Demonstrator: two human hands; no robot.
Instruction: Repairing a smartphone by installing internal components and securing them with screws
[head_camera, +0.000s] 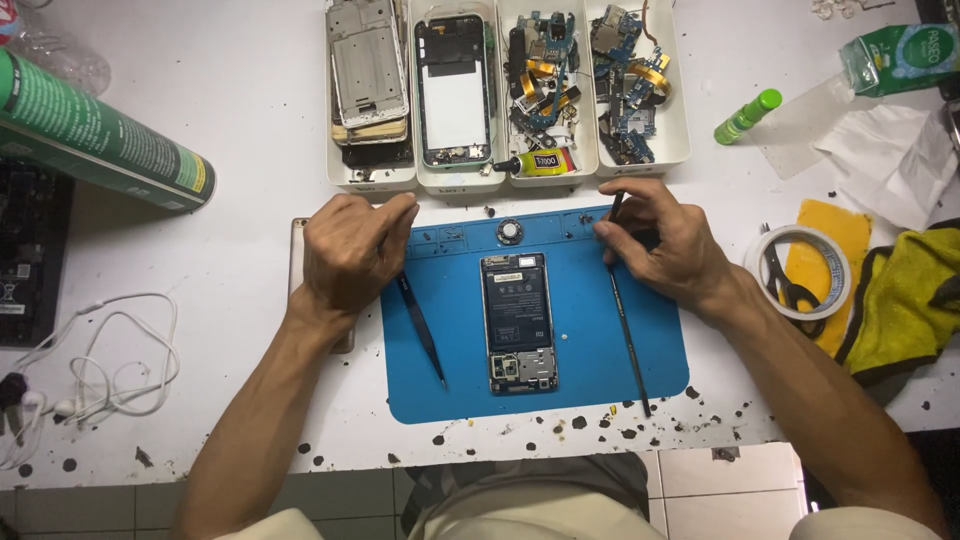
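White bench, pretty messy, with a blue mat (640, 370) in the middle of the frame. Your right hand (665, 245) has its fingers curled and pinching the upper end of a thin black tool (627, 335) at the mat's upper right; its long shaft lies down the mat towards the lower edge. Your left hand (350, 250) is a loose fist at the mat's upper left, resting over the top of the tweezers (422, 330); can't tell if the fingers actually grip them.

Between your hands sits the phone (518, 322), centre of the mat, back cover already off, battery and boards exposed. Battery looks to be in place and neither tool touches the phone, so I'd say you're early on. Parts trays (690, 140) sit along the top, a tape roll (800, 270) at right.
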